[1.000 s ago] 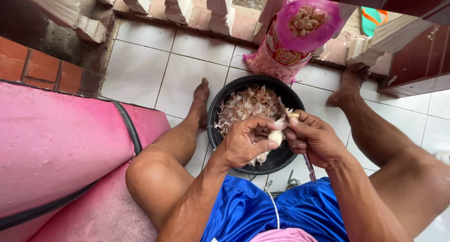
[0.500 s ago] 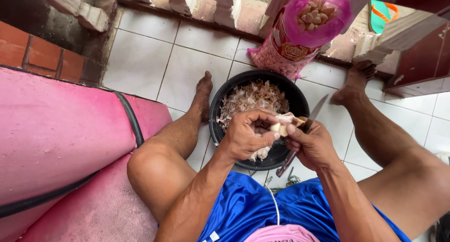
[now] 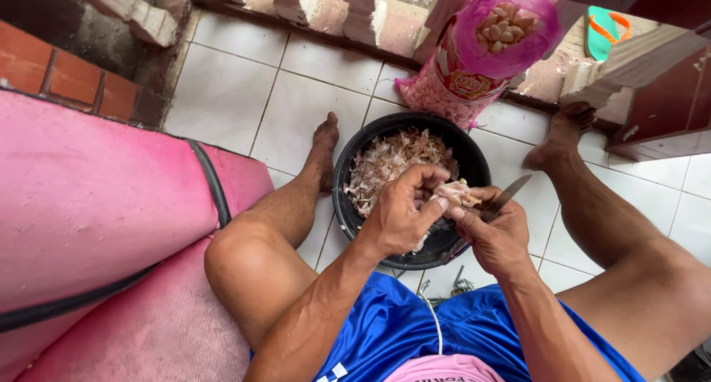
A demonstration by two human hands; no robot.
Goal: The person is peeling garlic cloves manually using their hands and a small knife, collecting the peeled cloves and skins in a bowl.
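My left hand [image 3: 404, 215] grips a pale garlic bulb [image 3: 457, 193] over a black bowl [image 3: 348, 204]. My right hand [image 3: 496, 234] holds a small knife [image 3: 509, 195], its blade pointing up and right, and its fingers also touch the garlic. The bowl sits on the tiled floor between my bare feet and holds a heap of papery garlic skins [image 3: 389, 160]. Behind the bowl stands a pink mesh sack [image 3: 485, 52] full of garlic cloves, its top open.
A pink cushioned seat [image 3: 96, 226] with a black cord fills the left. White floor tiles [image 3: 237, 93] run to a concrete baluster rail [image 3: 296, 1] at the back. A green sandal [image 3: 609, 30] lies beyond the rail. A dark red wooden piece [image 3: 666, 101] stands at right.
The knife blade has come back up beside the garlic in my right hand. Both hands stay together over the bowl, working the bulb; the view shifted slightly.
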